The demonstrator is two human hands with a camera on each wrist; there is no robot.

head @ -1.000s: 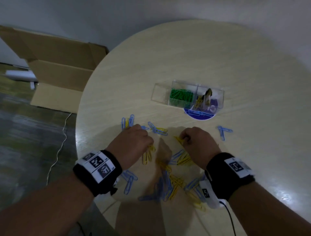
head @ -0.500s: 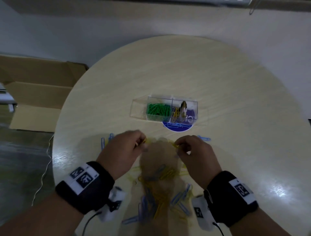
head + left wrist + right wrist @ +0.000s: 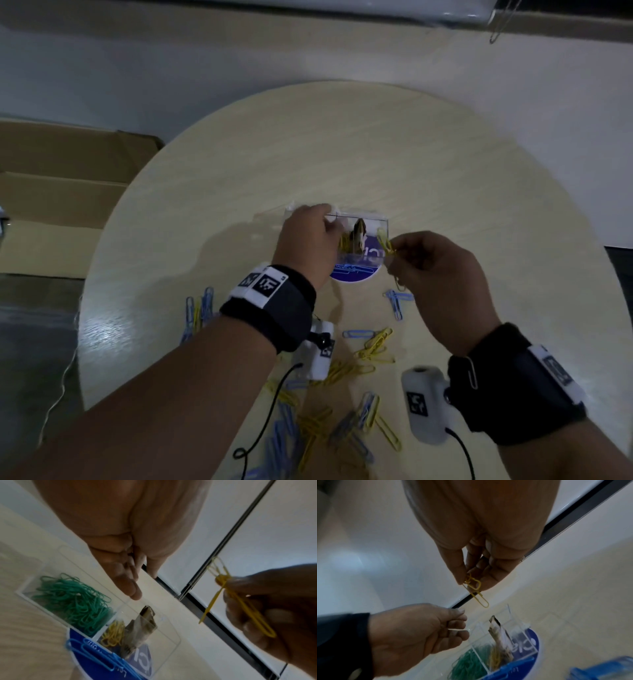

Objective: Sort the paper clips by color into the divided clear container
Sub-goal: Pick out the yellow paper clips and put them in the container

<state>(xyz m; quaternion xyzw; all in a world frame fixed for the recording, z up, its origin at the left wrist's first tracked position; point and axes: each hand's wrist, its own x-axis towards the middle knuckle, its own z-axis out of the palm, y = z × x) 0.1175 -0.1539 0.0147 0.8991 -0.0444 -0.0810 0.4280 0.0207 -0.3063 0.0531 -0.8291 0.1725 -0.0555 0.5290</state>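
The divided clear container (image 3: 378, 224) stands mid-table. Its left compartment holds green clips (image 3: 73, 601), and the one beside it holds yellow clips (image 3: 112, 634). My left hand (image 3: 329, 222) hovers over the container with relaxed fingers (image 3: 130, 586), and I see nothing in them. My right hand (image 3: 394, 251) is just right of the container and pinches a few tangled yellow clips (image 3: 475, 589) between thumb and fingers, with one hanging down. Loose blue and yellow clips (image 3: 370, 346) lie scattered on the table nearer me.
A crumpled brownish packet (image 3: 140, 626) stands in the yellow compartment. The container sits on a round blue label (image 3: 352, 274) with blue clips on it. A cardboard box (image 3: 51, 205) stands on the floor to the left. The round table (image 3: 445, 171) meets a white wall behind.
Both hands have lifted from the clip pile and moved forward to the container. The right hand has brought yellow clips with it. The view has tilted upward.
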